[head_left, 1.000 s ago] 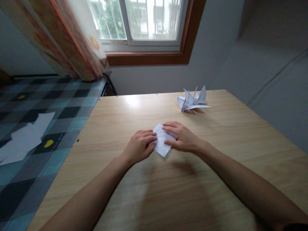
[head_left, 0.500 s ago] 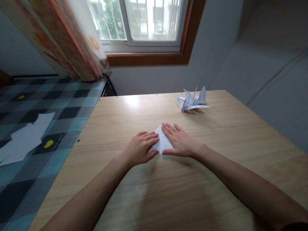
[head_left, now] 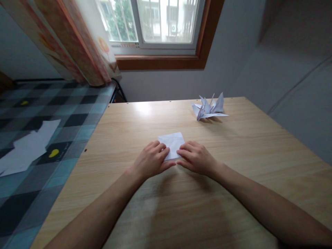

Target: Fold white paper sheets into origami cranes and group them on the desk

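Note:
A small folded square of white paper (head_left: pixel 172 141) lies at the middle of the wooden table (head_left: pixel 124 128), one edge turned towards me. My left hand (head_left: pixel 153 159) grips its near left corner, fingers curled over the top and thumb along the near edge. On the near right corner, my right hand (head_left: pixel 196 157) holds the paper the same way. The two thumb tips almost meet at the near edge. Both near corners are hidden under my fingers.
Folded white paper cranes (head_left: pixel 210 108) stand near the table's far edge, right of centre. To the left, loose white paper sheets (head_left: pixel 31 147) lie on a checked cloth (head_left: pixel 77 121). Behind the table are a window (head_left: pixel 166 24) and a patterned curtain (head_left: pixel 88 52).
The paper has turned from a corner-first position to edge-first. My hands have gone from lying flat on it to gripping its near corners, with the right hand drawn closer to me.

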Demonstrator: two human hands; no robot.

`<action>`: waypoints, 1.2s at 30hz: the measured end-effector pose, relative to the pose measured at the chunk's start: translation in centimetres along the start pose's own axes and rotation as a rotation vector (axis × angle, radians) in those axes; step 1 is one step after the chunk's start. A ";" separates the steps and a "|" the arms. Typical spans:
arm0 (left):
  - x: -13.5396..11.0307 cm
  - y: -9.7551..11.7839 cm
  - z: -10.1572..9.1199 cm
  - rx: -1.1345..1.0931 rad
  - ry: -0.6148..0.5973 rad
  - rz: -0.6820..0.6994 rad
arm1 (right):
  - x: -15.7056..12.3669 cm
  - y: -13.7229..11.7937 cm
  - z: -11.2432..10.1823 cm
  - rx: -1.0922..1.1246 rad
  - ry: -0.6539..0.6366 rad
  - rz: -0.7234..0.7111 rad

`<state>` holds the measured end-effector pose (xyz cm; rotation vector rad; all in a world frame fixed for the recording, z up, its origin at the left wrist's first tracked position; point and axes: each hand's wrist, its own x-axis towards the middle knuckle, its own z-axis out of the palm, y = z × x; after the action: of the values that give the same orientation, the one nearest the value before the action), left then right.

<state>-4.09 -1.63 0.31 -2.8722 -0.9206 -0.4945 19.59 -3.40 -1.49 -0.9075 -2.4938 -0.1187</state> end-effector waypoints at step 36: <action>0.1 -1.2 0.7 -0.187 0.160 -0.339 | 1.2 -0.1 0.3 0.023 -0.008 0.317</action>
<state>-4.50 -0.44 -0.32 -2.7851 -1.4080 -0.8677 18.58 -2.66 -1.21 -1.2805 -2.3180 0.0182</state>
